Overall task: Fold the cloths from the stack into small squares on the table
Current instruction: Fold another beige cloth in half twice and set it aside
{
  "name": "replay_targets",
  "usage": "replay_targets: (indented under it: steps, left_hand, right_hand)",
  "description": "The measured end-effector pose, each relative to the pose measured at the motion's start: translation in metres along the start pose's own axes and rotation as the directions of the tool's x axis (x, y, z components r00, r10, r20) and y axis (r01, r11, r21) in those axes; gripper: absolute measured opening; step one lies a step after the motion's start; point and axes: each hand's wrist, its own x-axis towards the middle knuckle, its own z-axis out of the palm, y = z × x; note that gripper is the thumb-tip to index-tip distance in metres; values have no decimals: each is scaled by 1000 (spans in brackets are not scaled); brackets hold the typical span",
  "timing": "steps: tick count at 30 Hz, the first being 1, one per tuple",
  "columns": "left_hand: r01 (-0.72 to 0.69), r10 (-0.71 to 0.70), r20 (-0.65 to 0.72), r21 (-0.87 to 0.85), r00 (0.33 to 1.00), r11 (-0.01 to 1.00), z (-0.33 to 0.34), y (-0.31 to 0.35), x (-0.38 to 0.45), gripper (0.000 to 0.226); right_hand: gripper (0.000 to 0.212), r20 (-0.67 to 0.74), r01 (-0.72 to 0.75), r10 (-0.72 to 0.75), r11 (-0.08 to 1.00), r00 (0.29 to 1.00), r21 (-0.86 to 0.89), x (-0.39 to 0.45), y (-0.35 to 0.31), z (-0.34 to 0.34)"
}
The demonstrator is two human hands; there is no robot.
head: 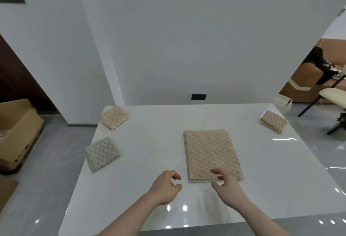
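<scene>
**Reaching for the next cloth on the stack**

A stack of flat beige bubble-textured cloths lies in the middle of the glossy white worktop, close to the near edge so both hands reach it easily. The right hand hovers at the stack's near edge, fingers loosely curled and holding nothing, apparently ready to pinch up the top cloth. The left hand hangs just beside the stack's near left corner, also loosely curled and empty. Three folded squares sit well apart from the stack, probably to keep the folding space free: a grey folded square at left, a beige folded square at the far left corner, and another beige folded square at the far right
</scene>
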Motion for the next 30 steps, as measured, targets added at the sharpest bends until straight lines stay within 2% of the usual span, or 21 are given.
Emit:
replay_targets:
  steps: [6, 10, 14, 18, 22, 26, 30]
  left_hand:
    - [47, -41, -94, 65, 995, 997, 61, 28, 24, 29]
    - [82, -68, -101, 138, 993, 987, 96, 40, 35, 33]
    - [51, -24, -115, 238, 993, 970, 114, 46, 53, 37]
    - [-13, 63, -139, 334, 988, 942, 131, 25, 96, 45]
    - [-141, 224, -109, 501, 969, 854, 160, -26, 138, 64]
    - [-192, 396, -316, 520, 862, 832, 195, -63, 147, 53]
    - [-238, 472, -377, 523, 797, 819, 203, -75, 152, 50]
  right_hand:
    - [39, 102, 96, -85, 989, 991, -112, 28, 58, -46]
    - [43, 122, 121, -98, 972, 988, -203, 38, 95, -66]
    - [43, 91, 105, -87, 970, 992, -221, 55, 123, -70]
    - [41, 53, 152, -143, 955, 988, -254, 94, 158, -50]
    - [44, -52, 234, -259, 929, 965, -286, 138, 209, -15]
    - [44, -291, 304, -392, 902, 873, -306, 145, 242, 18]
    - [40, -338, 384, -485, 865, 807, -324, 150, 254, 25]
